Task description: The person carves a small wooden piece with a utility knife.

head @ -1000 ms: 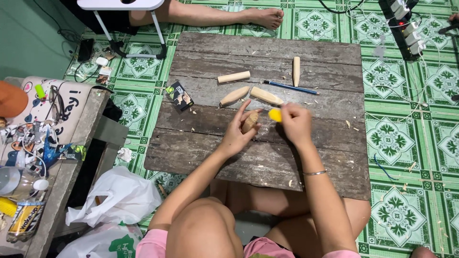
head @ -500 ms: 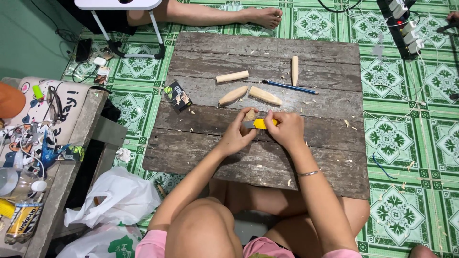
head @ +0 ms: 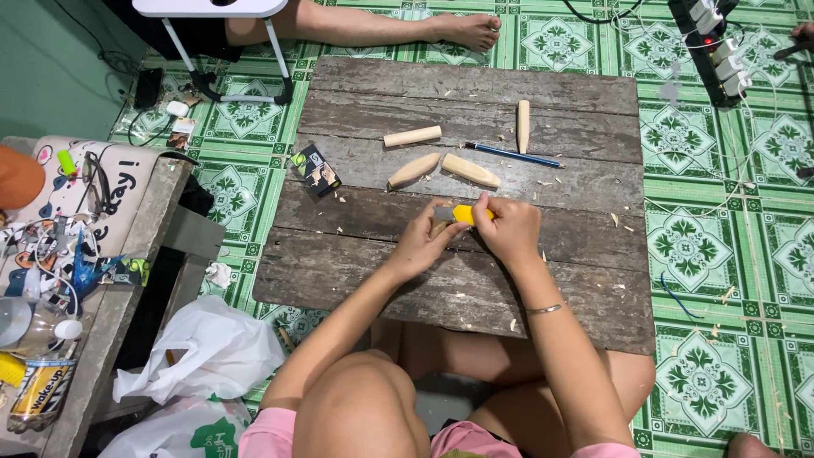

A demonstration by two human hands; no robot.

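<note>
At centre frame the left hand is curled closed around a small, mostly hidden piece of pale wood, bracing it low over the weathered grey plank board so that shavings fall onto the board. Just right of it, the right hand grips a yellow-handled utility knife, blade pointing left against the workpiece. Four pale carved wooden pegs and a blue pencil lie in the upper centre, apart from both hands but within reach.

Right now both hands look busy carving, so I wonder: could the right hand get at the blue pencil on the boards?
Probably yes. The blue pencil lies in the open on the wooden boards, beyond the right hand, nothing between. But that hand grips a yellow knife.
</note>
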